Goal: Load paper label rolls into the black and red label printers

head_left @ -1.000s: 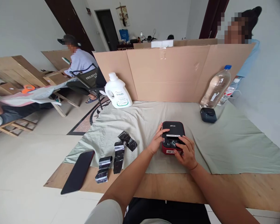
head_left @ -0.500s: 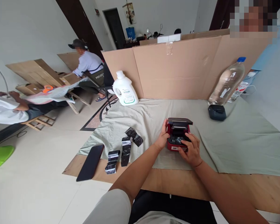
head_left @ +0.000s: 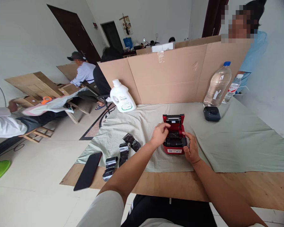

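Head view: a small boxy red printer (head_left: 174,138) with glossy plastic walls sits lid-up on a wrinkled pale green cloth (head_left: 239,138) over a plywood tabletop (head_left: 203,186), with crinkly black ribbon rolls (head_left: 123,151) and a flat black phone (head_left: 88,171) off to its left. The printer lies right between both hands. The left hand (head_left: 159,135) curls loosely over its left edge, fingers bent and touching the open compartment, while the right hand (head_left: 191,148) presses against its right side, fingers half spread, neither clamped shut.

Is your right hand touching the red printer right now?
Touching. The head view shows the right hand pressed against the right side of the red printer, fingers on its edge.
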Motion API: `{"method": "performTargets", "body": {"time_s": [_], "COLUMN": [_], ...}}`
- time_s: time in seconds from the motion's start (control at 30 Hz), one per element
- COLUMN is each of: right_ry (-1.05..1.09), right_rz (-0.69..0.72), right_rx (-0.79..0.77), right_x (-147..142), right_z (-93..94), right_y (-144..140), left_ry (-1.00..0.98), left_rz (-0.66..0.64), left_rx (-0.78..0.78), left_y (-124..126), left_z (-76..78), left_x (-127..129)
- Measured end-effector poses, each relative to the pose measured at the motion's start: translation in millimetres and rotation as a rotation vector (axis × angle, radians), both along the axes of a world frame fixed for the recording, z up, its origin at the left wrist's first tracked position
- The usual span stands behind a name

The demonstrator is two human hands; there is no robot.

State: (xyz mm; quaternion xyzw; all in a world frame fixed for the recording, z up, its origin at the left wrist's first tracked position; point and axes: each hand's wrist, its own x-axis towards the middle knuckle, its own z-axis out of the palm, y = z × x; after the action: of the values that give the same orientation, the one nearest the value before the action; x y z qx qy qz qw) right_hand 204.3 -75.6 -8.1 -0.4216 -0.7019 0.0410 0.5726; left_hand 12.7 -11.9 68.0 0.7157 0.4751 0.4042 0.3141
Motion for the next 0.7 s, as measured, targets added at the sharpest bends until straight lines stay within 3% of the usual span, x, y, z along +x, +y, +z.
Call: {"method": "performTargets", "body": {"time_s": [0.17,0.33,0.5,0.6,0.7], "right_ry": [-0.016,-0.003,-0.017,-0.022,-0.023], "right_rz": [0.008,0.030,0.018,0.025,0.025], "right_rx": [-0.044,-0.037,-0.027,-0.018,-0.015], "right_x": [1.0,1.1,1.6,1.9,2.5], "right_z": [-1.3,-1.9,-3.0,-3.4,-3.8], "right_y": [-0.8,-1.0,0.8,1.2,1.3], "left_ry": [0.416,0.475,0.519,0.423,0.077], "left_rz": [-0.190,-0.198,-0.192,-0.250,-0.439], "left_rx": [-0.105,-0.130,-0.123,-0.137,-0.296], "left_y": [28.2,48.4,42.6,31.8,24.0], "left_z": [0.5,-12.1,-2.4,11.7,31.1], "left_x": [29.4,46.3,43.7,31.8,-0.8]}}
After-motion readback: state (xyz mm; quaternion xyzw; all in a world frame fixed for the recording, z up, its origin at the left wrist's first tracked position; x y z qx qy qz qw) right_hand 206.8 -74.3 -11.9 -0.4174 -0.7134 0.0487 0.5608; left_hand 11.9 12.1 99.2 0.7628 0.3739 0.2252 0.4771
